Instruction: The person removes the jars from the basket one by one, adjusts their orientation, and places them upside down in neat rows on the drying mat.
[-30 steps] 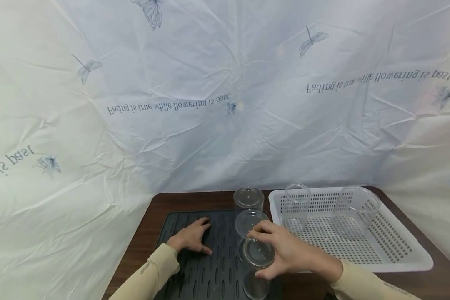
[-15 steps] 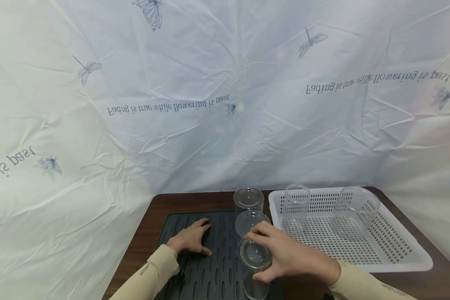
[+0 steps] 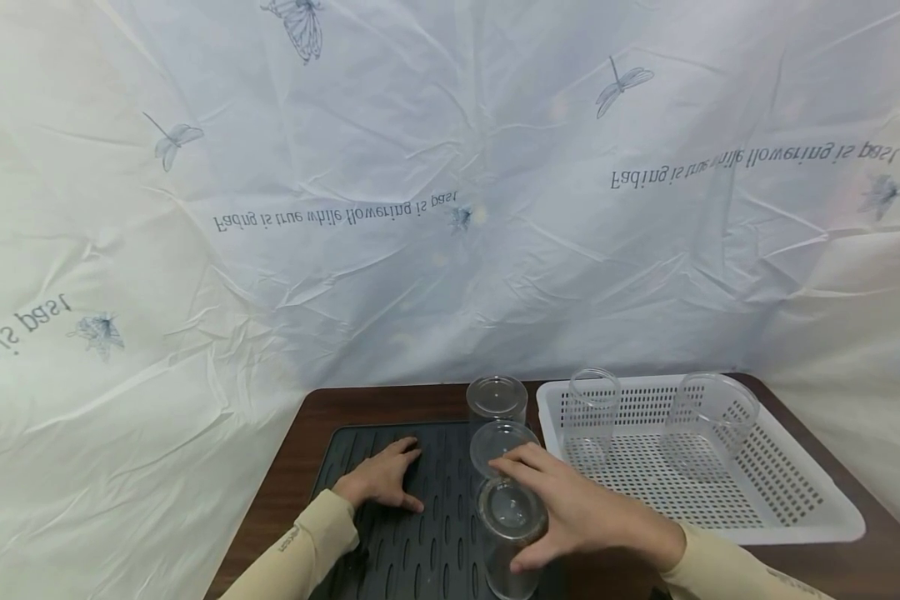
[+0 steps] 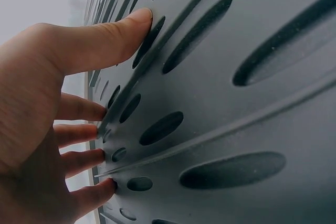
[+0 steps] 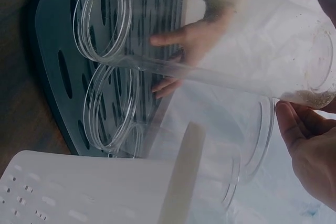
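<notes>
My right hand [image 3: 573, 508] is spread around the upturned base of a clear cylindrical jar [image 3: 510, 546], which stands on the dark ridged mat [image 3: 435, 546]. In the right wrist view, the fingertips sit at the wall near the jar's base [image 5: 317, 61]; the thumb appears spread off its other side. Two more clear containers line up behind it, a middle one [image 3: 501, 440] and a far one [image 3: 497, 398]. My left hand [image 3: 382, 477] rests on the mat with fingers and thumb apart; the left wrist view shows its fingertips [image 4: 139, 17] touching the slotted surface.
To the right stands a white perforated basket [image 3: 750, 517]. Inside it are a narrow clear container [image 3: 594, 408] and a wider one [image 3: 708, 425]. Brown wooden tabletop [image 3: 390, 398] borders the mat, and a printed white sheet [image 3: 390, 292] hangs behind.
The near jar has shifted slightly left and become upright. My right fingers and thumb have spread wider around it. My left hand has not moved.
</notes>
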### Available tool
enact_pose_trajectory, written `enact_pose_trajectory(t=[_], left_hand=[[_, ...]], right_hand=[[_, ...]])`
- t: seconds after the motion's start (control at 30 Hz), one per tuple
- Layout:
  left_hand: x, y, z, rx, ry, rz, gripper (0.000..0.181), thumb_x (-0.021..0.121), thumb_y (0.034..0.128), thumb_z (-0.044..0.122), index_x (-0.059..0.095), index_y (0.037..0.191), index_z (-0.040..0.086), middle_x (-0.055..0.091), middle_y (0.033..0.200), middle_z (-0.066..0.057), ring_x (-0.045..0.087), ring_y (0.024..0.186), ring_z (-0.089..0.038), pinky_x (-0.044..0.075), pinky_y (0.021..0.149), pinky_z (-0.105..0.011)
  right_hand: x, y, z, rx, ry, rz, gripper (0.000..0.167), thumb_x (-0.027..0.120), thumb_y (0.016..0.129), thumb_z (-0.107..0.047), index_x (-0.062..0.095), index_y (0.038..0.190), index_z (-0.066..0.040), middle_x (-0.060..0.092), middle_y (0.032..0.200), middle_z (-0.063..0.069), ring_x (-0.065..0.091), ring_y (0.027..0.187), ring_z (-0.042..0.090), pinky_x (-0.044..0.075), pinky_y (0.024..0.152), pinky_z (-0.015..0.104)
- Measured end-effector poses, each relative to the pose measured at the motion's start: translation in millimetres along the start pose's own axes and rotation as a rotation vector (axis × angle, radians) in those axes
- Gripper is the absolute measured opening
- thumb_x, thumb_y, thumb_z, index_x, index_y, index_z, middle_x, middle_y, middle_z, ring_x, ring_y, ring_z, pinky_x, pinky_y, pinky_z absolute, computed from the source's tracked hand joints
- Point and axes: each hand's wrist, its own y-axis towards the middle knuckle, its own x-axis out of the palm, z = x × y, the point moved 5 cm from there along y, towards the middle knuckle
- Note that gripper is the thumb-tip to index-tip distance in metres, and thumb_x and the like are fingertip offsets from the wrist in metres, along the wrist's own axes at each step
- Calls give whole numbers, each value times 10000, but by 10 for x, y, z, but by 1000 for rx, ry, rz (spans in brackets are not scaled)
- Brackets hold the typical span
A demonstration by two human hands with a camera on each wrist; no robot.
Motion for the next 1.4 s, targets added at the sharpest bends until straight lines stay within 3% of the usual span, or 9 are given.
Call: enact_pose_trajectory(t=[0.47,0.7,0.9,1.13,1.4], left_hand=[[28,16,-23,3,7,2,991,805,700,595,449,1461,69,301,1573,-129,339,1423,-338,403,1065,-521],[22,6,-5,3,6,0,987,810,701,585,452,1456,60,302,1570,-140,341,1419,-345,400,1064,-526],[31,4,-4,13,4,4,987,810,701,585,453,1455,58,302,1570,-142,341,1418,-347,404,1058,-531],[31,12,-11,15,8,6,991,809,699,589,452,1456,60,304,1570,-138,344,1417,-345,409,1055,-527],[26,21,-17,19,14,8,992,806,699,594,452,1456,60,304,1569,-139,348,1415,-345,414,1051,-523]], right_hand=[[-56,-15,15,42,71,-34,1027,797,662,-656,451,1443,-86,462,1337,-24,464,1187,108,515,909,317],[-127,-38,44,117,127,-38,1072,824,613,-661,430,1474,-160,417,1404,-65,444,1247,97,502,945,346],[-215,-65,77,119,126,-27,1090,835,622,-634,354,1510,-225,404,1442,-9,447,1281,161,487,978,422],[-404,-65,177,133,153,16,1070,829,655,-606,345,1516,-195,406,1473,55,455,1307,221,475,966,516],[-678,-106,309,210,61,121,1093,884,605,-535,395,1495,-132,436,1465,55,462,1304,280,441,955,618]])
